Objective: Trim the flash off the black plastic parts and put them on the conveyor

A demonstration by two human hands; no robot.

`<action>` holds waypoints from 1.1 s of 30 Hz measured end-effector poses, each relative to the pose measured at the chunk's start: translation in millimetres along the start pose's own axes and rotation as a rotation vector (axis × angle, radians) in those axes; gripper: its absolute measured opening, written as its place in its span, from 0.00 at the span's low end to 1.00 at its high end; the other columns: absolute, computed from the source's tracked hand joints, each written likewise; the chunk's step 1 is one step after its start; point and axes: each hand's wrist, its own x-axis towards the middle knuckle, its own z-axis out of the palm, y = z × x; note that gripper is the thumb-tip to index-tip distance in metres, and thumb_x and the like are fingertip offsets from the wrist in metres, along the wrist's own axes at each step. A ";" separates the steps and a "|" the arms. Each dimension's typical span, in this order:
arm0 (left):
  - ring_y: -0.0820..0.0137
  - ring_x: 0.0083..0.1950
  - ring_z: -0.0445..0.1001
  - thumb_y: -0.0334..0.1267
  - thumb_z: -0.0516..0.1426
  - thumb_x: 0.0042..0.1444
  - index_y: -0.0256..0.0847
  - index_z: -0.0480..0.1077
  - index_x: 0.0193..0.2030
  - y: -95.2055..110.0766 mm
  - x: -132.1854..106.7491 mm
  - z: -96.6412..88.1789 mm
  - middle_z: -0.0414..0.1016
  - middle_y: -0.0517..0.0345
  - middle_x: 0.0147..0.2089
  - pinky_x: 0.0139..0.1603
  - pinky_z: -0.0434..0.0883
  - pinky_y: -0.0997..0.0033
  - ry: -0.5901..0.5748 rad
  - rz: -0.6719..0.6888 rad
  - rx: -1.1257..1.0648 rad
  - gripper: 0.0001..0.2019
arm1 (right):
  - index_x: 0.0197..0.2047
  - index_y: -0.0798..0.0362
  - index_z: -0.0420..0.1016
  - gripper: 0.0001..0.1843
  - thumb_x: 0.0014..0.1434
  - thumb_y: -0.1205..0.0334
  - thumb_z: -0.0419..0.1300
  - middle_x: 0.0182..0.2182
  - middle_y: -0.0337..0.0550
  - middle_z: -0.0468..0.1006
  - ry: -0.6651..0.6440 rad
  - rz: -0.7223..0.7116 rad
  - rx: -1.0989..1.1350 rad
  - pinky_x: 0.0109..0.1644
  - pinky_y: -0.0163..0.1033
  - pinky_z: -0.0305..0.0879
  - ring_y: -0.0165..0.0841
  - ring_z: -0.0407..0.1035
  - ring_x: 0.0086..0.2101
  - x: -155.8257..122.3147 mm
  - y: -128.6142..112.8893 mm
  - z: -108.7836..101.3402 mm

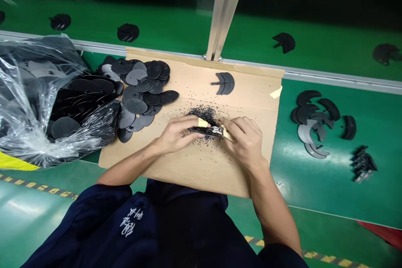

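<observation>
My left hand (178,134) is closed on the edge of a black plastic disc (204,130), with yellow tape round one finger. In my right hand (245,138) are nippers (217,130) with pale handles, their metal head against the disc. How far the jaws are apart is too small to tell. Right below both hands, a heap of tiny black plastic bits (205,114) lies scattered over the cardboard sheet (188,171). Beyond them, a black crescent-shaped part (225,83) rests on the cardboard.
At the left, loose black discs (136,104) spread beside a clear plastic bag (28,113) full of more discs. Curved black parts (309,113) and a cluster of small black pieces (362,163) lie on the green table (329,188). A metal post (224,16) rises at the back.
</observation>
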 end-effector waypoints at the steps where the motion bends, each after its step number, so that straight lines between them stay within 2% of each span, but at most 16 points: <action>1: 0.71 0.41 0.81 0.36 0.63 0.65 0.40 0.80 0.50 0.1 -0.2 0.2 0.84 0.52 0.42 0.43 0.79 0.70 0.002 0.000 -0.006 0.09 | 0.44 0.51 0.78 0.09 0.69 0.68 0.56 0.31 0.42 0.78 0.010 -0.009 -0.018 0.34 0.41 0.56 0.33 0.64 0.31 0.6 -0.5 -0.6; 7: 0.70 0.42 0.82 0.37 0.64 0.65 0.40 0.79 0.49 1.9 -1.6 0.6 0.84 0.53 0.42 0.45 0.80 0.69 -0.005 -0.018 -0.028 0.09 | 0.40 0.52 0.77 0.08 0.68 0.71 0.58 0.26 0.40 0.76 0.058 -0.064 -0.131 0.32 0.41 0.56 0.32 0.62 0.28 1.5 -4.8 -1.5; 11: 0.71 0.42 0.82 0.36 0.63 0.65 0.40 0.79 0.50 2.2 -2.1 0.1 0.84 0.53 0.42 0.44 0.79 0.70 -0.012 0.001 -0.024 0.09 | 0.38 0.50 0.78 0.08 0.68 0.69 0.58 0.23 0.38 0.74 0.043 -0.020 -0.128 0.31 0.41 0.54 0.31 0.63 0.27 -1.2 -6.5 0.9; 15: 0.71 0.43 0.81 0.33 0.60 0.67 0.40 0.78 0.52 1.5 -1.3 -3.3 0.84 0.52 0.44 0.44 0.79 0.70 -0.037 0.049 0.010 0.09 | 0.38 0.51 0.78 0.12 0.68 0.72 0.55 0.24 0.38 0.75 0.029 0.041 0.162 0.31 0.37 0.59 0.29 0.66 0.26 -3.2 -7.4 3.3; 18: 0.71 0.41 0.80 0.32 0.59 0.66 0.40 0.78 0.52 1.1 0.0 -7.1 0.82 0.53 0.42 0.40 0.78 0.71 -0.058 0.094 0.058 0.10 | 0.40 0.53 0.78 0.13 0.67 0.73 0.53 0.27 0.40 0.76 0.016 0.080 0.344 0.31 0.36 0.62 0.29 0.68 0.27 -2.9 -6.6 3.9; 21: 0.72 0.38 0.77 0.32 0.60 0.65 0.39 0.77 0.51 1.2 1.8 -9.5 0.80 0.53 0.39 0.36 0.76 0.73 -0.066 0.129 0.084 0.09 | 0.42 0.53 0.79 0.12 0.67 0.72 0.54 0.28 0.41 0.77 -0.007 0.087 0.235 0.33 0.38 0.61 0.31 0.67 0.29 -2.5 -3.5 4.8; 24: 0.70 0.39 0.76 0.32 0.59 0.65 0.39 0.77 0.49 0.3 4.1 -10.5 0.79 0.53 0.39 0.39 0.76 0.69 -0.083 0.152 0.165 0.08 | 0.45 0.51 0.79 0.13 0.66 0.72 0.55 0.32 0.44 0.79 -0.077 0.075 0.064 0.36 0.41 0.58 0.35 0.67 0.33 -2.8 0.6 6.8; 26: 0.69 0.40 0.75 0.32 0.58 0.65 0.40 0.77 0.48 -1.4 5.4 -11.7 0.79 0.54 0.39 0.42 0.75 0.66 -0.090 0.160 0.232 0.08 | 0.49 0.50 0.78 0.15 0.64 0.72 0.56 0.35 0.45 0.80 -0.119 0.086 0.057 0.38 0.42 0.59 0.37 0.67 0.36 -3.2 2.9 7.7; 29: 0.68 0.40 0.74 0.34 0.59 0.66 0.40 0.76 0.50 -4.2 6.6 -13.6 0.80 0.54 0.38 0.43 0.74 0.65 -0.066 0.142 0.271 0.08 | 0.52 0.50 0.77 0.15 0.63 0.71 0.59 0.39 0.46 0.80 -0.104 0.140 0.201 0.40 0.44 0.64 0.39 0.70 0.39 -2.3 3.8 7.4; 33: 0.67 0.39 0.75 0.39 0.61 0.66 0.39 0.77 0.49 -4.2 10.6 -13.9 0.81 0.52 0.38 0.41 0.73 0.65 -0.072 0.081 0.241 0.08 | 0.48 0.50 0.75 0.10 0.63 0.65 0.64 0.41 0.46 0.80 -0.005 0.157 0.542 0.44 0.44 0.71 0.38 0.74 0.41 1.4 -3.3 5.5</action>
